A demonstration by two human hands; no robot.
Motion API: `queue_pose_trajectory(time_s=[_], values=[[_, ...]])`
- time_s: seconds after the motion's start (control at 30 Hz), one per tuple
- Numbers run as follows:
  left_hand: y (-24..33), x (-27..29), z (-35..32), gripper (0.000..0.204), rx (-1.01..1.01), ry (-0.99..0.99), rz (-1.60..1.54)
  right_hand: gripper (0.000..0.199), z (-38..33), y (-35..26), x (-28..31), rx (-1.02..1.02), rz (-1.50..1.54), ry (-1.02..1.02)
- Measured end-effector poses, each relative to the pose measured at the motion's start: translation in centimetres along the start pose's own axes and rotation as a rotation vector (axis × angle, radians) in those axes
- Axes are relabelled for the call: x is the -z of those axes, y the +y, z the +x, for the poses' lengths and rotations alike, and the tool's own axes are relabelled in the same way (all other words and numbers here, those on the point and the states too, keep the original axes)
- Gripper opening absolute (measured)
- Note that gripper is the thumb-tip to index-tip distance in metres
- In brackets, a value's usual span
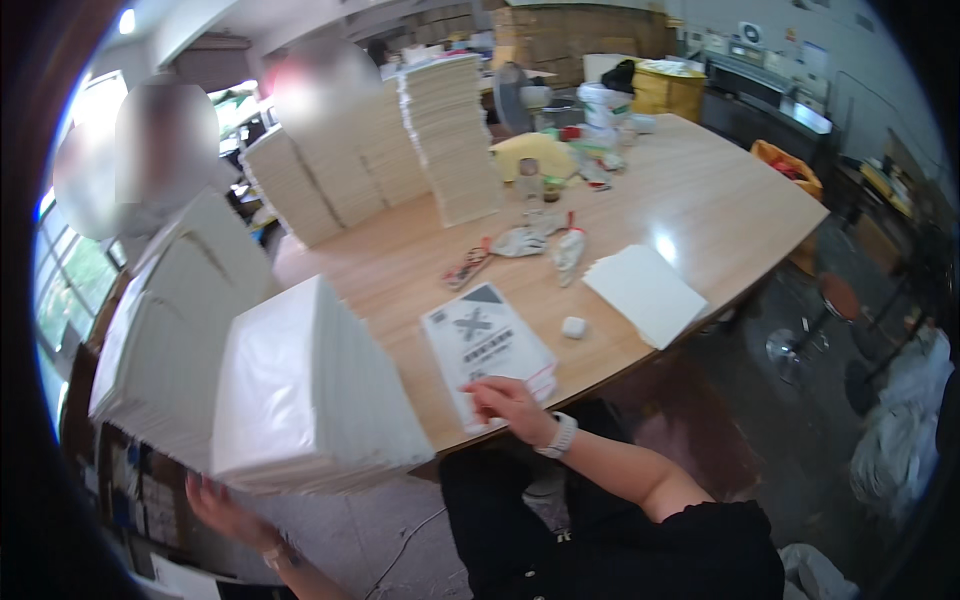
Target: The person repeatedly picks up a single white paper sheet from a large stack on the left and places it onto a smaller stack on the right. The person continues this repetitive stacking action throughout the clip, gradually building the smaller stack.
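At the lower left, my left hand (230, 515) is slightly blurred, its fingers apart. It is just below the bottom corner of a tall stack of white sheets (275, 390) at the table's front edge; whether the fingertips touch it I cannot tell. My right hand (510, 408), a pale band on its wrist, is over the near part of a printed white sheet (485, 335) with dark graphics. Its fingers are loosely bent, and nothing shows between them. Right of that sheet are a small white block (573, 327) and a fanned pile of blank white sheets (645, 293).
More tall white stacks (175, 320) line the table's left side and back (445, 140). A phone-like item (467, 268) and white gloves (525, 240) lie mid-table. Farther back are a yellow bundle (530, 158) and white buckets (605, 105). A stool (838, 297) stands right; people are beyond the stacks.
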State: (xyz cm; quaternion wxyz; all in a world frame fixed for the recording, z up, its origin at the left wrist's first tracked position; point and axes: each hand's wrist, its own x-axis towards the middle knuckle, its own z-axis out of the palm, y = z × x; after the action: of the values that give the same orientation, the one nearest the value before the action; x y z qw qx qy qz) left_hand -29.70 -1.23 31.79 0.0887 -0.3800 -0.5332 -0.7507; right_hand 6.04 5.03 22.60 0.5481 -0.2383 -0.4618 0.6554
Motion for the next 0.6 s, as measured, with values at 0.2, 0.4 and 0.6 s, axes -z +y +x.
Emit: queue_pose_trajectory(time_s=[0.2, 0.4, 0.6], values=[[-6.9, 0.6, -15.8, 0.016, 0.432, -0.336, -0.106, 0.015, -11.6, -0.8, 23.3, 0.346, -0.136, 1.206], [-5.6, -5.7, -25.7, 0.011, 0.676, -1.049, -0.259, 0.035, -13.5, -4.4, 29.5, 0.153, 0.155, 1.22], [-4.5, -15.3, -26.2, 0.017, 0.086, -1.301, -0.12, 0.019, -11.6, -6.7, 31.5, 0.131, 0.346, 1.145]])
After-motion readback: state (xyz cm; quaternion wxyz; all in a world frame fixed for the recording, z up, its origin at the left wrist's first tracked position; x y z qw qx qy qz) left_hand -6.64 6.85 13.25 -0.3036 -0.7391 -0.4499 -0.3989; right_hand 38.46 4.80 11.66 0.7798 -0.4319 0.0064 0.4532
